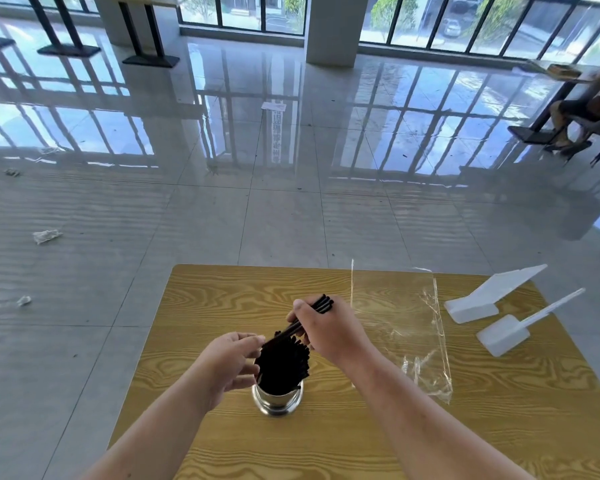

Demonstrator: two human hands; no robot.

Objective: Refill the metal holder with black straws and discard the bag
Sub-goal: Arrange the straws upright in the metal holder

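Right hand (329,327) pinches a few straws (321,304), slanted over the holder (278,400) at table (222,299) center. Left hand (232,362) is curled at the holder's left; can't tell its grip. Bag (406,327) lies flat just right.

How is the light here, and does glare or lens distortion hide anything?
Head view: daylight from the windows, whose frames the wide lens slants, glares on the glossy floor; the clear bag shows mainly through its highlights; the straws in the holder merge into one black mass.
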